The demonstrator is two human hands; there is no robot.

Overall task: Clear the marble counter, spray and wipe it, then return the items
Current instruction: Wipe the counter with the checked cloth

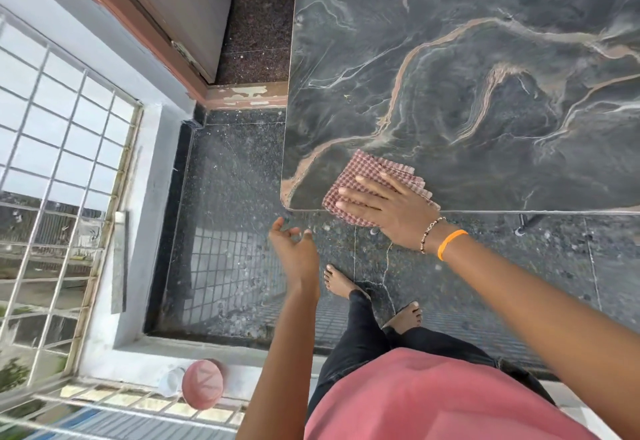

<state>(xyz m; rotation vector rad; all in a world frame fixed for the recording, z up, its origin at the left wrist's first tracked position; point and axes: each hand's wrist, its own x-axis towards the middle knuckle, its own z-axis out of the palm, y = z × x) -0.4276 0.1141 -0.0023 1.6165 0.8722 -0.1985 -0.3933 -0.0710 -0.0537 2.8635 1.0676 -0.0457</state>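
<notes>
The dark marble counter [467, 86] with tan veins fills the upper right of the head view, with nothing else on its visible surface. A red-and-white checked cloth [363, 171] lies folded at the counter's near left corner, hanging partly over the front edge. My right hand [388, 209] presses flat on the cloth, fingers spread and pointing left. My left hand [294, 245] hovers just below the counter's corner, cupped palm up with fingers loosely curled, holding nothing that I can see.
A barred window [59, 169] lines the left side. A pink bowl [202, 384] and a clear cup [171, 382] rest on the window ledge below. A doorway with a brown frame [145, 27] is at the top left. My bare feet [346, 285] stand on speckled floor.
</notes>
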